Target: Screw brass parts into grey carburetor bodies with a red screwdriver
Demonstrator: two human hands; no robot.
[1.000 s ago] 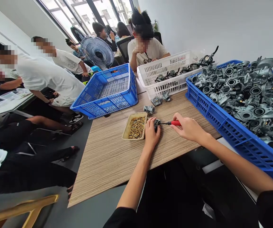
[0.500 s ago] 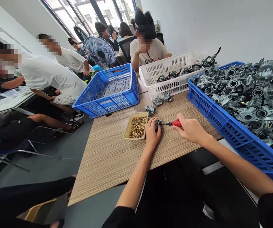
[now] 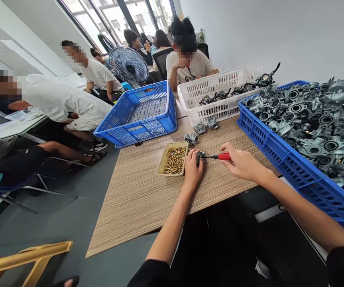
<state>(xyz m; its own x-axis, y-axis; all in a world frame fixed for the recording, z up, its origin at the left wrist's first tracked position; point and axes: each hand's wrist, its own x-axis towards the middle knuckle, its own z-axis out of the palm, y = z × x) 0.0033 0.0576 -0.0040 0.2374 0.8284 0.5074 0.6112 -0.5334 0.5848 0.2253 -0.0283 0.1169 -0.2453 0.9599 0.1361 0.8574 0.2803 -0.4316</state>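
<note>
My left hand (image 3: 193, 166) is wrapped round a small carburetor (image 3: 200, 156) on the wooden table, covering much of it. In my right hand (image 3: 240, 162) is a screwdriver (image 3: 224, 156) with a red and black handle, lying nearly level. Its shaft points left and its tip meets the carburetor, though the exact contact point is too small to make out. Just left of my left hand stands a beige tray (image 3: 160, 170) full of small brass parts (image 3: 175, 161). Behind the hands lies a loose carburetor (image 3: 191, 138), with two more near the white crate.
A blue crate (image 3: 261, 143) heaped with carburetors stands at the right. At the back are a white crate (image 3: 189, 113) holding several carburetors and another blue crate (image 3: 148, 133). A person (image 3: 201, 59) sits across the table; others are at the left, near a fan (image 3: 129, 65).
Both hands keep their hold, the screwdriver still against the carburetor. The view has shifted slightly. At lower left, a dark-clothed leg has gone, and a yellowish chair shows there.
</note>
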